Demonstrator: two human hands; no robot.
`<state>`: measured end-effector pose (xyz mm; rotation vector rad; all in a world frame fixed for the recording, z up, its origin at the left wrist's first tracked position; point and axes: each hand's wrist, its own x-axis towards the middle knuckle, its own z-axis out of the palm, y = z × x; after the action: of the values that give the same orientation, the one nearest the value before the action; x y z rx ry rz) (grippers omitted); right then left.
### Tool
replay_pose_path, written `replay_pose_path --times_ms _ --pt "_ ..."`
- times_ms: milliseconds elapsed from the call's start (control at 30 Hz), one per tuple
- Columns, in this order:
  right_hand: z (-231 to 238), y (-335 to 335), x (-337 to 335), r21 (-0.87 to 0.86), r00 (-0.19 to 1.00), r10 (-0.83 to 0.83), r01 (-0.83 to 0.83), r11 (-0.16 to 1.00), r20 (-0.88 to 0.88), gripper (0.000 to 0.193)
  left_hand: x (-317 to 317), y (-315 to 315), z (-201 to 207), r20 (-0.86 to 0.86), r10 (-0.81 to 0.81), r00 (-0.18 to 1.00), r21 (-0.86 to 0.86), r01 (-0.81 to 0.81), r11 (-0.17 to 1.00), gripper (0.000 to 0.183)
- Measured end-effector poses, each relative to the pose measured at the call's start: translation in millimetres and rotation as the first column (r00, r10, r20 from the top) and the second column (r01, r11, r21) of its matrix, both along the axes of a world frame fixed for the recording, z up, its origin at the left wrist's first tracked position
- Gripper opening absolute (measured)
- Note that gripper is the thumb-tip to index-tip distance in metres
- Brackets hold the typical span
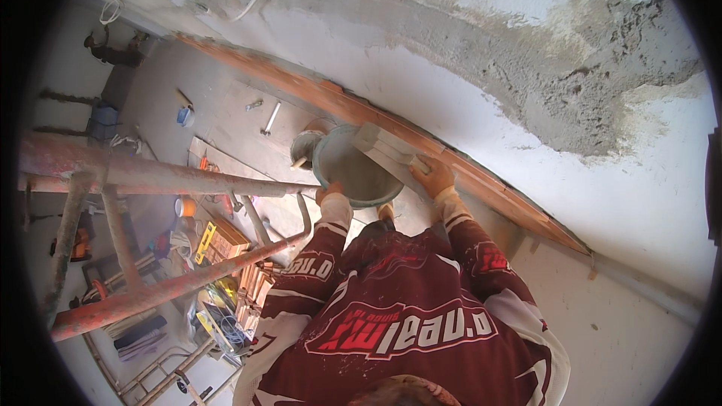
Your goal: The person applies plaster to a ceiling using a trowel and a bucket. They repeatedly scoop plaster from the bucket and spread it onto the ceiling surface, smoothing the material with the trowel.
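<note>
A round greenish tub (317, 159) with grey mortar (347, 164) in it is in front of my body. My left hand (331, 192) is closed on its near left rim; the fingertips are partly hidden. My right hand (434, 177) grips the handle of a wide plastering trowel (382, 146), whose flat blade lies over the right side of the tub. Beyond the trowel rises a white wall (436, 75) with a band of damp grey plaster (519, 79), rough at its right end.
Orange-brown boards (301, 79) run along the wall's base. To the left, red scaffold pipes (188, 173) cross the view. Below are a smaller bucket (304, 147), a hammer (271, 118), a yellow level (205, 242), stacked wood (226, 240) and scattered tools.
</note>
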<state>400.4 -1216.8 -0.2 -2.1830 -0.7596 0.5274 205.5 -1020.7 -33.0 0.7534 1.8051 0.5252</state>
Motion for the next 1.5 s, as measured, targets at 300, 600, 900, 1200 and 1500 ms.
replay_pose_path --times_ms 300,600,900,1200,1500 --pt "-24 40 15 0.04 0.989 -0.125 0.129 0.991 -0.075 0.049 -43 4 1 -0.284 -0.226 0.932 -0.192 0.176 0.965 0.031" --pt "-22 59 23 0.056 0.95 -0.2 0.219 0.974 -0.24 0.051 -60 8 21 -0.433 -0.351 0.83 -0.252 0.263 0.931 0.031" --pt "-24 67 25 0.076 0.952 -0.22 0.24 0.968 -0.215 0.05 -64 10 11 -0.413 -0.327 0.85 -0.245 0.242 0.939 0.03" --pt "-20 63 24 0.084 0.952 -0.261 0.276 0.957 -0.157 0.046 -83 13 -30 -0.186 -0.23 0.955 -0.138 0.207 0.969 0.024" --pt "-24 61 30 0.091 0.955 -0.256 0.27 0.958 -0.148 0.047 -64 12 -4 -0.164 -0.289 0.943 -0.286 0.235 0.929 0.021"
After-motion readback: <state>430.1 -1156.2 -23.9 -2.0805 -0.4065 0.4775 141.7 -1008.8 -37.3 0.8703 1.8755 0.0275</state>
